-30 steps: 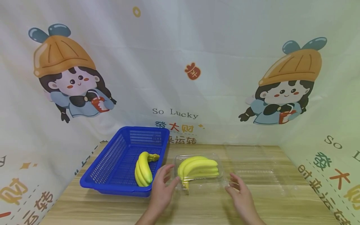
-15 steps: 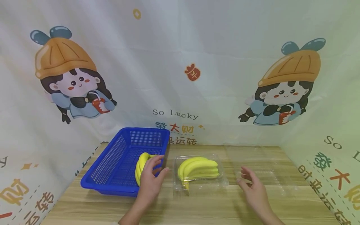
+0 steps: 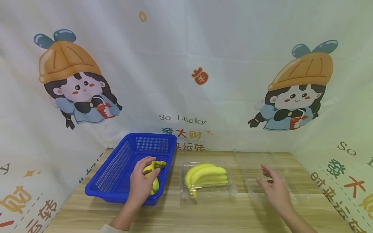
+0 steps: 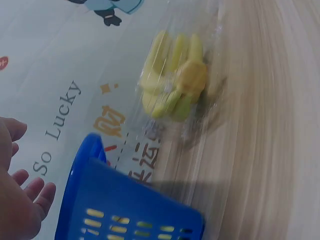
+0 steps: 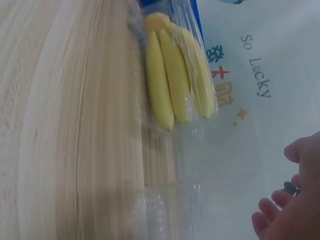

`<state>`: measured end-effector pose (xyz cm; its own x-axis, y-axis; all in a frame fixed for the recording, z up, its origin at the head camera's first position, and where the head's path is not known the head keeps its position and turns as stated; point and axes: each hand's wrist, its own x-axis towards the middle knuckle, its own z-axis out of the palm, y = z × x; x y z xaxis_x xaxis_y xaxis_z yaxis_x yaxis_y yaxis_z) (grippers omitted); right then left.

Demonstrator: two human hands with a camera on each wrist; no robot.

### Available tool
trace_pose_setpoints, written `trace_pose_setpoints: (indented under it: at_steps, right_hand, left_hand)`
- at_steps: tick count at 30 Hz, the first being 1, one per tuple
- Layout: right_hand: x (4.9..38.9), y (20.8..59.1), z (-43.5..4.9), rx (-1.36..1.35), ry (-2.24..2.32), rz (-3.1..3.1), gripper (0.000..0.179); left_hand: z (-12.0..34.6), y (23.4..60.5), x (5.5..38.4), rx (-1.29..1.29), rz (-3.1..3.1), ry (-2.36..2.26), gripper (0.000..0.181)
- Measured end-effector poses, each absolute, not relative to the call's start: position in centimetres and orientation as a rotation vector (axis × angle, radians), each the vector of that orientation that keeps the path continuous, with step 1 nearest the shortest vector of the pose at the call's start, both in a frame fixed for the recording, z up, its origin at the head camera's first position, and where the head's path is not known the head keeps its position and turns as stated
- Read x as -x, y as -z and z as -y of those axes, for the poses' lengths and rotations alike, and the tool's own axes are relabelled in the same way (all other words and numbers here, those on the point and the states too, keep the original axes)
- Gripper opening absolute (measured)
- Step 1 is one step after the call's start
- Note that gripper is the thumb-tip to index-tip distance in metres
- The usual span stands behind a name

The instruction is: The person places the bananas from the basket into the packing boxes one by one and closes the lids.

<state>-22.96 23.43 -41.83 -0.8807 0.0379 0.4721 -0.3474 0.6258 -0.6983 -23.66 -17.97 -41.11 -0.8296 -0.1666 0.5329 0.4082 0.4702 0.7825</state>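
Observation:
My left hand [image 3: 141, 181] is over the right side of a blue plastic basket [image 3: 96, 189], its fingers loosely bent and apart. Below it lies a bunch of yellow bananas [image 3: 155, 186], partly covered by the hand; whether they touch cannot be made out. In the left wrist view the same hand [image 4: 20, 195] is above the basket rim with nothing visible in its grasp. My right hand [image 3: 275, 187] hovers with relaxed fingers over a clear plastic container [image 3: 253, 161] on the right. Between the hands, another bunch of bananas [image 3: 205, 173] sits inside a clear clamshell box [image 3: 233, 191].
All of it stands on a wood-grain table [image 3: 204, 216]. A pale printed curtain [image 3: 233, 97] rises close behind the table's back edge and along both sides. The basket wall [image 4: 130, 200] stands up between the left hand and the boxed bananas.
Both hands have left the sides of the boxed bananas. The left moved left, over the bananas in the basket; the right moved right, above the other clear container. The box has stayed put.

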Motion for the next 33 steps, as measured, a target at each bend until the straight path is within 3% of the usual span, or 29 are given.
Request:
trace_pose_setpoints:
  at_steps: [33]
  right_hand:
    - [25.0,43.0,-30.5,-0.125,-1.029,2.453,0.046]
  left_hand:
    - [22.3,41.5,25.7,-0.008,2.362,1.270,0.039]
